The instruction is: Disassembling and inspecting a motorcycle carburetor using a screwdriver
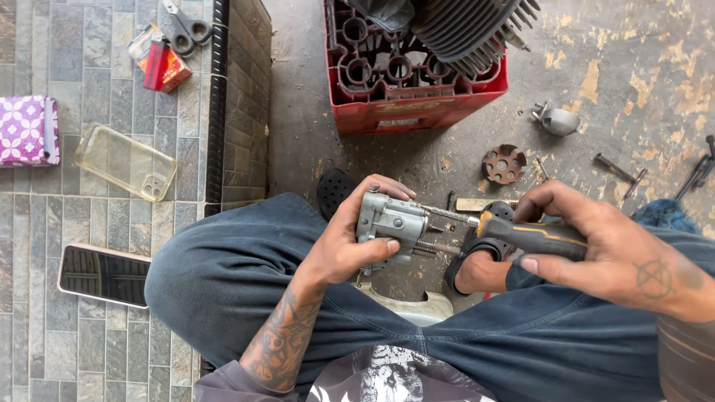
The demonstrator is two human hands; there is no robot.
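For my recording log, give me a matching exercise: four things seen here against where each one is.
Things:
1. grey metal part
2. screwdriver
3. red crate
4. smartphone

Places:
A. lying screen-up on the tiled floor, beside the knee
B. gripped in the right hand
C. on the concrete floor, carrying a finned cylinder
D. held in the left hand

Pairs: 1-D, 2-B, 3-C, 4-A
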